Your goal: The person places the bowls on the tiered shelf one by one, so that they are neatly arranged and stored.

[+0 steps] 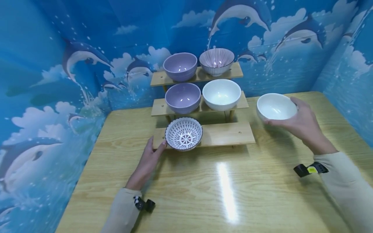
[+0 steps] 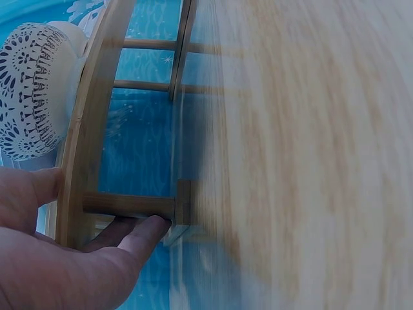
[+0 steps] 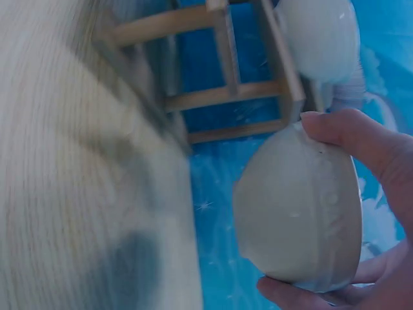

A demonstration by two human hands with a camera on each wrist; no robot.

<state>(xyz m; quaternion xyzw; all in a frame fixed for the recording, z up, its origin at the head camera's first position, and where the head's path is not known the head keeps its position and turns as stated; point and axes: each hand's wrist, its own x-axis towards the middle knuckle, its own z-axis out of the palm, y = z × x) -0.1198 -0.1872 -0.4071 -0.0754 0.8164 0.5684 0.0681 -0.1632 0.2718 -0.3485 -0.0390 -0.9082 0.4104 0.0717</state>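
Right hand point(image 1: 301, 124) curled round a plain white bowl point(image 1: 276, 106), thumb hooked over the rim and fingers cupping underneath, clear from the wrist view point(image 3: 303, 213). Bowl held up off the table point(image 1: 262, 194), out to the right of the stepped wooden rack point(image 1: 221, 134). Left hand point(image 1: 147, 163) lying fairly flat and relaxed, fingertips resting against the left end of the lowest step, just beside the patterned bowl point(image 1: 184, 133), maybe brushing it, can't tell for sure. Wrist view shows fingers point(image 2: 139, 239) tucked by the rack's leg, not gripping anything.

Further out from the fingers: two purple bowls, another white one and a striped one up on the higher steps, dolphin wallpaper all round.

Looks like mid-carry, white bowl headed for the empty half of the bottom step next to the patterned bowl. Probably calls for swinging it leftwards, lowering it level onto the plank and only then loosening the grip, minding the neighbour bowl's rim.
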